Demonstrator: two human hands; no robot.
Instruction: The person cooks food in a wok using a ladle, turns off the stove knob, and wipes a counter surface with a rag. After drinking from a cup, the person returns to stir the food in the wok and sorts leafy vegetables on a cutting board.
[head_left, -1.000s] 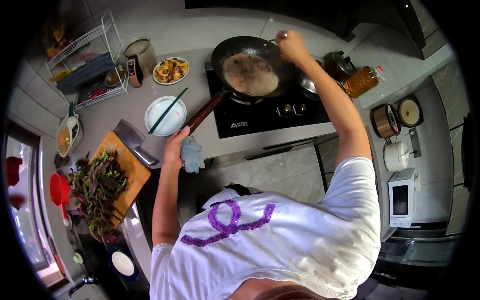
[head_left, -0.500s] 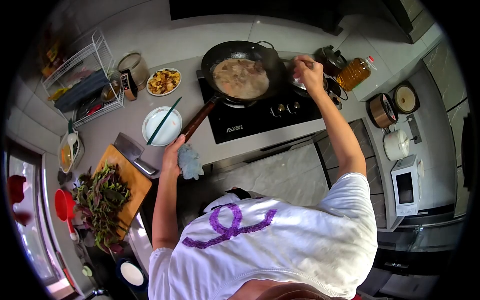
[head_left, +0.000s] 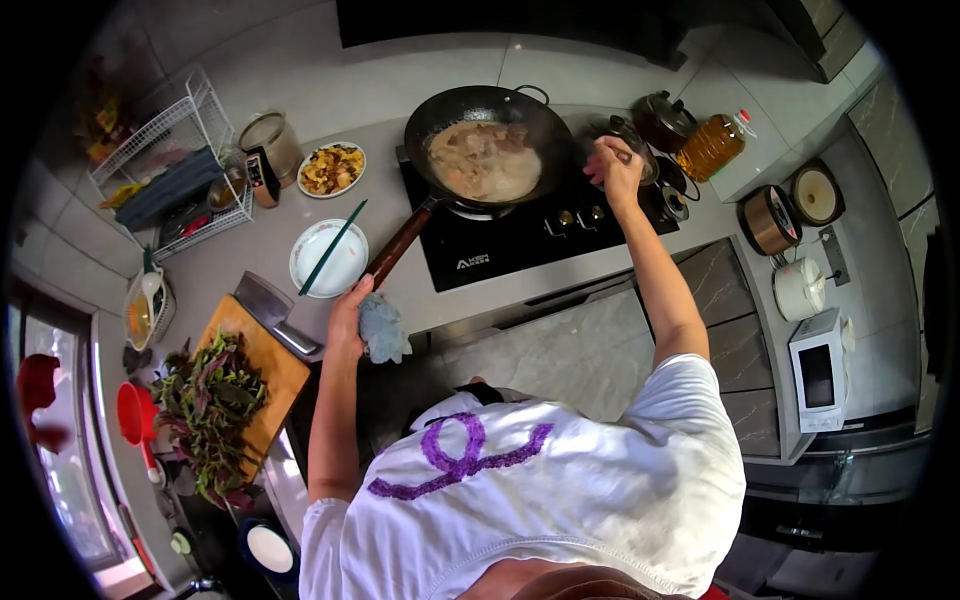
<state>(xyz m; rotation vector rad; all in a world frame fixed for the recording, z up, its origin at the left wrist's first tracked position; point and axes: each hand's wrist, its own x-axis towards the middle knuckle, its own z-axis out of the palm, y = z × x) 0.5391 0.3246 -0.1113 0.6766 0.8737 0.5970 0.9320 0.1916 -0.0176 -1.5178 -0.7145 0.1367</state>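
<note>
My left hand (head_left: 348, 308) is closed round the lower end of the brown wok handle (head_left: 402, 240), with a blue-grey cloth (head_left: 384, 328) beside the fingers. The dark wok (head_left: 550, 118) sits on the black stove (head_left: 500, 262) and holds food in cloudy liquid (head_left: 480, 165). To the right of the wok, my right hand (head_left: 618, 168) is closed on the end of a utensil whose far part I cannot make out, close to a dark lid (head_left: 628, 132). A white bowl (head_left: 345, 262) with green chopsticks (head_left: 333, 247) across it stands left of the handle.
A cleaver (head_left: 275, 312) lies by a wooden board (head_left: 285, 375) heaped with leafy greens (head_left: 215, 410). Behind the bowl are a plate of cooked food (head_left: 331, 170) and a wire rack (head_left: 215, 115). An oil bottle (head_left: 712, 147) and a dark pot (head_left: 663, 122) stand back right.
My right hand has moved right and down, from the wok's far rim to beside the dark lid. My left hand stays on the wok handle.
</note>
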